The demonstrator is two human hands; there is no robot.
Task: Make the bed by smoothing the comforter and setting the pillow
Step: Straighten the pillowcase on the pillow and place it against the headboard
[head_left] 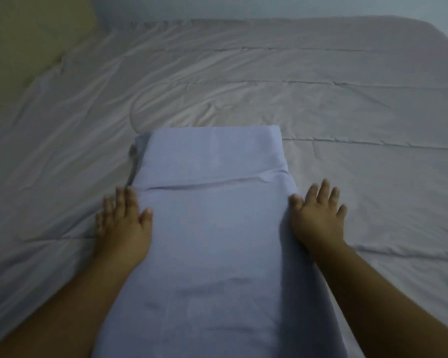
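Observation:
A long pale lavender pillow (212, 228) lies lengthwise on the white comforter (243, 86), running from the bottom edge of the view toward the middle of the bed. My left hand (123, 226) rests flat on the comforter against the pillow's left side, fingers spread, thumb touching the pillow. My right hand (317, 218) lies flat against the pillow's right side, fingers apart, thumb on the pillow's edge. Neither hand grips anything. The comforter is creased, with long fold lines across it and a bunched wrinkle just beyond the pillow's far end.
A yellowish-green headboard or cushion (34, 40) stands at the upper left beside the bed. A pale wall (269, 6) runs along the far edge. The bed's rounded far right corner (435, 40) shows at the upper right.

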